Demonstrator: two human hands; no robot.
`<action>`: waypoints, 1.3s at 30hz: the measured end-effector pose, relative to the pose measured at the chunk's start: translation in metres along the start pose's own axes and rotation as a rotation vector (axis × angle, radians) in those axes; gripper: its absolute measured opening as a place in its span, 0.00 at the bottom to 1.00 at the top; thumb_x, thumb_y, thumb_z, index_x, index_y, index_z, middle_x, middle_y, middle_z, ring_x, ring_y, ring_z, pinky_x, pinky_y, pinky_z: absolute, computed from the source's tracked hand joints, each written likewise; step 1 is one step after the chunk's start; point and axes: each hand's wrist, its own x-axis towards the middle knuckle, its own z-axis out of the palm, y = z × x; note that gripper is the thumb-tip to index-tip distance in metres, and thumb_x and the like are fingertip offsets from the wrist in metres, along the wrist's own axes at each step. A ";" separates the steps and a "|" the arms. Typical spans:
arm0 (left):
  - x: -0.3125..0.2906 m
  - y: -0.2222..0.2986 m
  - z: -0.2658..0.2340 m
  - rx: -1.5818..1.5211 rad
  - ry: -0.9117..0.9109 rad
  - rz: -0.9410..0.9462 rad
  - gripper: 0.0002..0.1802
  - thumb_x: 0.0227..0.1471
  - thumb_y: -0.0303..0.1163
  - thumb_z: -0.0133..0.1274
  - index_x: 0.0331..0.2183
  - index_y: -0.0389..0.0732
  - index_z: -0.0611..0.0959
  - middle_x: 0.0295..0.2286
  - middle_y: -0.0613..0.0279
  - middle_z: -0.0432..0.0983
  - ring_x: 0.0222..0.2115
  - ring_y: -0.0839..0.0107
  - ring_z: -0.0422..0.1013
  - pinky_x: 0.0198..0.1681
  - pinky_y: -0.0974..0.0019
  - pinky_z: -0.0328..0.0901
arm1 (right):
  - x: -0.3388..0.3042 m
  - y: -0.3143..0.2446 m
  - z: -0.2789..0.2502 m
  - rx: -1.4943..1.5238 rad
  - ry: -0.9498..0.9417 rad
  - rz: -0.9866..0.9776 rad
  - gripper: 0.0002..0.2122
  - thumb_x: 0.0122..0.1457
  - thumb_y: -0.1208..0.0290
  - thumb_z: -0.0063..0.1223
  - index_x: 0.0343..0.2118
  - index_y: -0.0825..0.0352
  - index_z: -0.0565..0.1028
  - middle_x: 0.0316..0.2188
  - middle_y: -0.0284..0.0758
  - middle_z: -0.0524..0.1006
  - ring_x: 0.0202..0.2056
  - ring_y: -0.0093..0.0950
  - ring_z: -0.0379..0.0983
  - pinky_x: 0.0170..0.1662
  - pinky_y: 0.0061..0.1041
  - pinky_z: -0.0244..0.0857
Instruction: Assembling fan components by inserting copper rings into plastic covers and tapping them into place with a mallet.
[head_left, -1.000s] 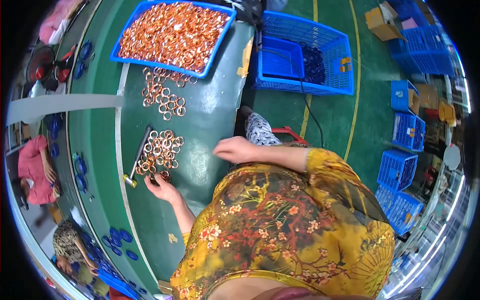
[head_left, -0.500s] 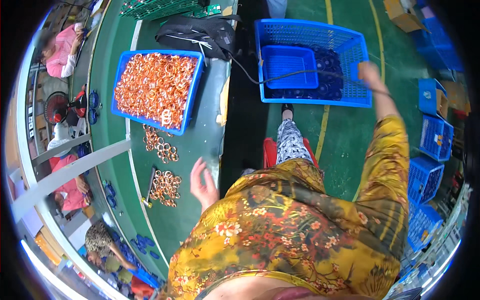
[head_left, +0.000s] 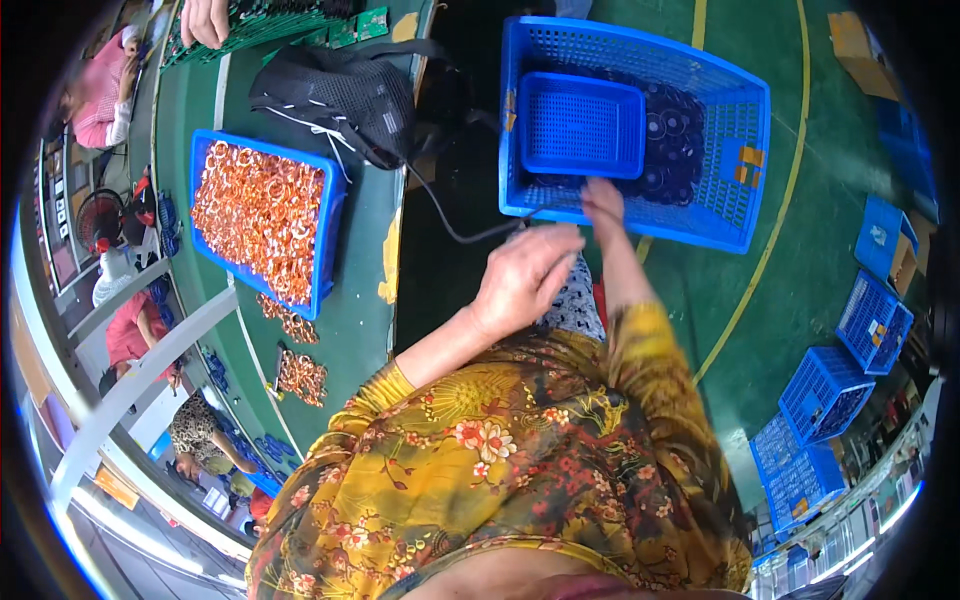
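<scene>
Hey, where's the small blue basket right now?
In the head view's upper half, right of centre, the small blue basket sits inside the large blue crate, toward its left end, beside dark round pieces.

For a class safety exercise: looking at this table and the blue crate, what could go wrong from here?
1. The dark cord appears to pass close to the left hand and the large blue crate, so a hand might snag it.
2. The blue tray is heaped with copper-coloured rings; a knock could spill some.
3. The small basket inside the crate, close to the right hand, might shift if bumped.
</scene>
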 end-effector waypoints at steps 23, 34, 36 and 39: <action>0.090 -0.070 -0.129 0.743 0.226 0.005 0.21 0.51 0.29 0.53 0.48 0.40 0.74 0.54 0.46 0.62 0.58 0.47 0.53 0.60 0.46 0.45 | -0.002 0.036 -0.115 -0.851 -0.104 0.027 0.12 0.55 0.61 0.47 0.34 0.63 0.77 0.35 0.42 0.77 0.39 0.44 0.73 0.43 0.35 0.67; -0.105 -0.110 0.040 -0.474 0.054 -1.138 0.07 0.55 0.26 0.51 0.37 0.35 0.77 0.35 0.63 0.77 0.36 0.76 0.72 0.41 0.72 0.66 | 0.243 0.067 -0.080 -1.192 0.020 0.064 0.20 0.52 0.68 0.50 0.49 0.63 0.66 0.49 0.47 0.68 0.50 0.46 0.66 0.49 0.42 0.65; -0.094 -0.149 0.082 -0.500 0.276 -1.144 0.09 0.56 0.28 0.51 0.39 0.35 0.76 0.35 0.65 0.75 0.38 0.77 0.69 0.44 0.73 0.64 | 0.294 0.071 -0.084 -1.232 0.057 -0.137 0.26 0.52 0.68 0.50 0.56 0.62 0.61 0.57 0.44 0.60 0.58 0.45 0.56 0.55 0.42 0.58; -0.070 -0.223 0.121 -0.343 0.435 -0.998 0.19 0.56 0.26 0.50 0.49 0.35 0.69 0.49 0.58 0.67 0.51 0.70 0.63 0.56 0.66 0.57 | 0.350 0.061 -0.062 -1.387 0.003 -0.358 0.33 0.52 0.65 0.52 0.61 0.57 0.54 0.63 0.40 0.52 0.64 0.43 0.44 0.62 0.50 0.41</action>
